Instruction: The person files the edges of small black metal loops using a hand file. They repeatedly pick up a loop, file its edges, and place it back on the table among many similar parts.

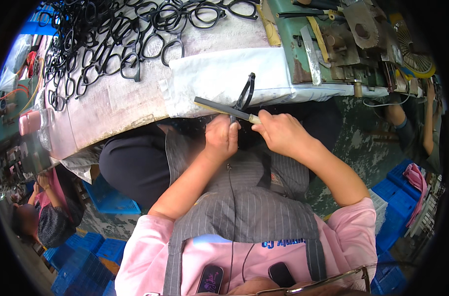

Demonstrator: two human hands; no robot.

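My right hand (285,132) is closed around the pale handle of a flat grey file (219,106), its blade pointing left. Close beside it, my left hand (222,135) is closed on a black eyeglass frame (250,89); part of the frame rises past the file towards the bench. The blade crosses just above my left fingers, over the frame. Whether the two touch, I cannot tell. My fingers hide the rest of the frame. Beyond both hands, a white cloth (229,71) covers the bench edge.
Many black eyeglass frames (130,34) are heaped on the worn bench (116,103) at far left. Metal tools and a machine (357,29) stand at far right, near a yellow-rimmed fan (414,52). Blue crates (84,264) lie behind me. Other people (52,212) sit at both sides.
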